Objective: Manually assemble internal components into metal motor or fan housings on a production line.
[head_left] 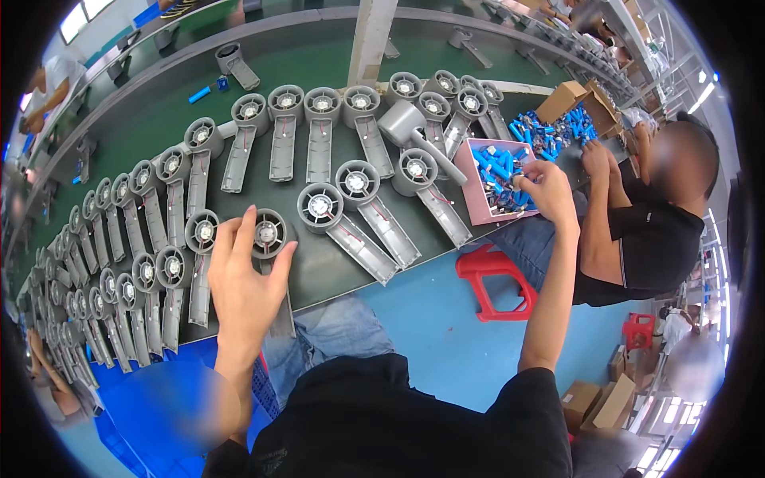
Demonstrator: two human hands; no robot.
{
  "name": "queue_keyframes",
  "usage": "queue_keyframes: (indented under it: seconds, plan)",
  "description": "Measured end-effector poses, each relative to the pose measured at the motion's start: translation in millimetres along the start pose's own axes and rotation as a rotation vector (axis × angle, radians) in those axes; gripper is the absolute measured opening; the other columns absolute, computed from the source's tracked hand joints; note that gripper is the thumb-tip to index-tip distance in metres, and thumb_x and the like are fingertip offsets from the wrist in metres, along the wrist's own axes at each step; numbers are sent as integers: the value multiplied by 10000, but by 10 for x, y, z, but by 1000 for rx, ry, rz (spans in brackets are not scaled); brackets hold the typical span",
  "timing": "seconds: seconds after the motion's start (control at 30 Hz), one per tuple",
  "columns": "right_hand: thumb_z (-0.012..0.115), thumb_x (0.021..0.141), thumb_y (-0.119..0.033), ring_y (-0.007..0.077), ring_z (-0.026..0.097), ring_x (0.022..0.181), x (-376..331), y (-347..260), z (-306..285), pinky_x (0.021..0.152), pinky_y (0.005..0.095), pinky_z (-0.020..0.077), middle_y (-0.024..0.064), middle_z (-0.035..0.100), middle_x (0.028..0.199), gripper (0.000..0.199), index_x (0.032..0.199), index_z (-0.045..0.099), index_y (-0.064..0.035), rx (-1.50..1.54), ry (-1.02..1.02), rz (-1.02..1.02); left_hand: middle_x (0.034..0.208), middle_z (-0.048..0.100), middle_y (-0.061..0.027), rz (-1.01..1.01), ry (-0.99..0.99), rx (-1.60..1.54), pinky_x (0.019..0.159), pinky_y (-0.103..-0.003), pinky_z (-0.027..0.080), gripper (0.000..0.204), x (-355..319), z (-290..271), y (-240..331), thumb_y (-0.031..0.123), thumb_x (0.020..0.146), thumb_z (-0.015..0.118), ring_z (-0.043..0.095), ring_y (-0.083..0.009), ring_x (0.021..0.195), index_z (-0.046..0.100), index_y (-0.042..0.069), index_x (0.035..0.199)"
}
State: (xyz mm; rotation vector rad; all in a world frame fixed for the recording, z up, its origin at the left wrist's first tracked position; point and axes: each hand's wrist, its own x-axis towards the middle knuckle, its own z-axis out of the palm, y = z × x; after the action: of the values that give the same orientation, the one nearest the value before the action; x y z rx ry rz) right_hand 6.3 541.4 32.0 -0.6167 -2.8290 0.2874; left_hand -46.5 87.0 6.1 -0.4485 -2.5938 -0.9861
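My left hand (pixel 247 279) is closed around the round head of a grey handheld fan housing (pixel 271 231) at the table's near edge, thumb on the right side of the ring, fingers on the left. Part of its handle shows below the palm. My right hand (pixel 551 191) reaches into a pink box (pixel 478 195) heaped with blue battery cells (pixel 496 163). Its fingertips are pinched together at the pile; what they hold is hard to make out. Between the hands lie several open fan housings (pixel 357 182) with red wires in their hollow handles.
Rows of similar housings (pixel 173 267) cover the dark green table (pixel 263 191) to the left. A closed grey fan shell (pixel 402 123) lies across others. Loose blue cells (pixel 546 135) lie beside an open carton (pixel 560 101). A co-worker (pixel 649 231) sits at right, near a red stool (pixel 498 283).
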Motion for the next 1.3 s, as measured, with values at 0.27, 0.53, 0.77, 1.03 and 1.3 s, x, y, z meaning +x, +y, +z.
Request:
queue_keyframes:
  seconds: [0.27, 0.53, 0.77, 1.03, 1.3]
  plan:
    - [651, 940, -100, 106, 617, 923, -6, 27, -311, 841, 241, 484, 20, 651, 1016, 233, 1149, 630, 1, 793, 136, -1, 1159, 611, -165, 15, -40, -35, 871, -383, 505, 562, -9, 191, -97, 134, 791, 793, 632, -318, 1019, 598, 2, 1302]
    - [706, 845, 47, 144, 592, 1022, -296, -936, -308, 934, 266, 471, 70, 607, 1095, 392, 1211, 564, 41, 998, 251, -255, 1223, 620, -163, 108, 70, 4, 930, -374, 493, 472, 27, 13, -35, 83, 803, 762, 633, -320, 1064, 633, 7, 1250]
    - [756, 758, 57, 144, 621, 953, -843, -2211, 44, 862, 270, 498, 86, 642, 1062, 473, 1193, 574, 15, 1198, -34, -357, 1199, 663, -174, 344, 38, -584, 907, -353, 522, 484, 104, -52, 256, 21, 732, 807, 658, -298, 1070, 671, -2, 1195]
    - [740, 817, 28, 98, 598, 800, -1133, -2755, 527, 744, 240, 485, 48, 628, 991, 305, 1107, 645, 23, 1258, -378, -394, 995, 704, -154, -89, 72, -803, 774, -265, 532, 274, -231, -285, -259, -44, 947, 548, 683, -159, 869, 617, -34, 1212]
    - [796, 768, -33, 42, 373, 523, -1428, -2822, 913, 459, 227, 292, 3, 529, 787, 229, 974, 697, -29, 698, -260, -468, 836, 601, -49, -328, -155, -698, 573, -225, 423, 332, -387, -372, -477, -41, 900, 519, 528, -69, 618, 625, 28, 1207]
